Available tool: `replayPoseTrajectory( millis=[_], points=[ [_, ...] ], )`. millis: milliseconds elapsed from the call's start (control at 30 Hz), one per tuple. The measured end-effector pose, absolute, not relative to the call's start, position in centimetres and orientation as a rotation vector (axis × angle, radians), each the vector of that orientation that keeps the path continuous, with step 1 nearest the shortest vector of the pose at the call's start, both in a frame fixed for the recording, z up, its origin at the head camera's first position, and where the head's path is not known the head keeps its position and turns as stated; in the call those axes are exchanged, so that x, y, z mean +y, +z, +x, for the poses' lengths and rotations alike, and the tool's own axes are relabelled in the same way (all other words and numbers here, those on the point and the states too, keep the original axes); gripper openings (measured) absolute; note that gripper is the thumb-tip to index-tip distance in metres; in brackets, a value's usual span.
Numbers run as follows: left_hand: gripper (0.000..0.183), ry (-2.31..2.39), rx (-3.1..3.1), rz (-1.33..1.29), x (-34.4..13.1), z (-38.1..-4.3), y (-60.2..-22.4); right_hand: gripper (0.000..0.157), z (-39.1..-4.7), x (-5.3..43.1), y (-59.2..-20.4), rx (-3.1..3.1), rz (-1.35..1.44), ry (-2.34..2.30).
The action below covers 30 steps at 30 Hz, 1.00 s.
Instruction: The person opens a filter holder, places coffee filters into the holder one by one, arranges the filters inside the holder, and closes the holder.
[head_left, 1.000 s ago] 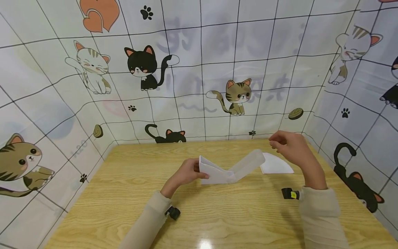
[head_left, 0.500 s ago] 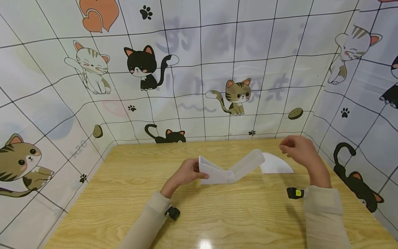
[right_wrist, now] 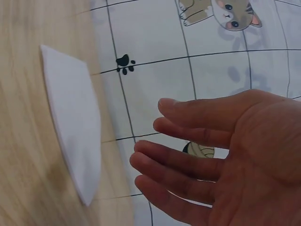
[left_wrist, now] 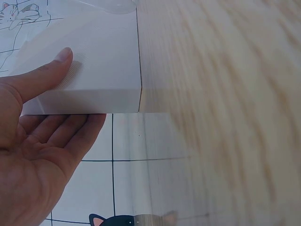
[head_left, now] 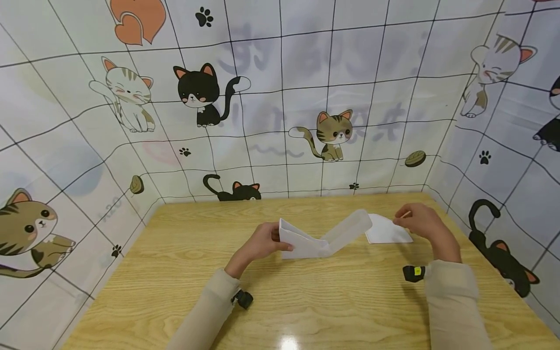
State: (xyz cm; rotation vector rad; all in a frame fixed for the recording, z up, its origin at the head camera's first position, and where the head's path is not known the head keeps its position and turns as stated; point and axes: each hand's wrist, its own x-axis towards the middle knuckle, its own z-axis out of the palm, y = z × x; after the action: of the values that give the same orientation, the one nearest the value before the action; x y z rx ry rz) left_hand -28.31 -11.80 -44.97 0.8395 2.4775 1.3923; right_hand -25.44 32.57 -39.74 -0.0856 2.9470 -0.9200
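Observation:
My left hand (head_left: 261, 240) holds a white box (head_left: 302, 245) by its left end, thumb over the near face and fingers behind it; the left wrist view shows the box (left_wrist: 106, 56) in this grip. A translucent lid (head_left: 350, 230) is swung up from the box's right end. To the right lies a white fan-shaped stack (head_left: 381, 232), looking like folded paper coffee filters. My right hand (head_left: 421, 221) hovers over its right side, fingertips overlapping it in the head view. In the right wrist view the fingers of this hand (right_wrist: 221, 146) are loosely bent beside the stack (right_wrist: 75, 127), holding nothing.
Everything is on a light wooden table (head_left: 280, 296). A white grid-patterned sheet (head_left: 271, 160) with printed cats hangs behind the table and along both sides. Small black cameras are strapped to both wrists, over or near beige sleeves (head_left: 452, 301).
My right hand has first shifted right, then dropped down and toward the fan-shaped stack. The left hand and the box have stayed in place.

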Motion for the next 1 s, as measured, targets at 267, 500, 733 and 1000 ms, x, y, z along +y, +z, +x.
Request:
replayPoseTrajectory(
  millis=[267, 500, 733, 1000],
  points=[
    [0.036, 1.389, 2.483, 0.835, -11.9, -28.4, -45.2, 0.046, -25.8, 33.5, -41.3, 2.952, 0.058, -0.827],
    [0.036, 1.388, 2.479, 0.829, -11.9, -28.3, -45.1, 0.051, -25.8, 33.8, -42.2, 2.971, 0.182, -0.883],
    [0.035, 1.389, 2.476, 0.836, -11.8, -28.3, -44.9, 0.057, -25.9, 33.9, -42.7, 2.923, 0.274, -0.921],
    [0.035, 1.393, 2.472, 0.848, -11.8, -28.3, -44.8, 0.056, -26.6, 33.7, -43.6, 2.867, 0.288, -0.913]
  ],
)
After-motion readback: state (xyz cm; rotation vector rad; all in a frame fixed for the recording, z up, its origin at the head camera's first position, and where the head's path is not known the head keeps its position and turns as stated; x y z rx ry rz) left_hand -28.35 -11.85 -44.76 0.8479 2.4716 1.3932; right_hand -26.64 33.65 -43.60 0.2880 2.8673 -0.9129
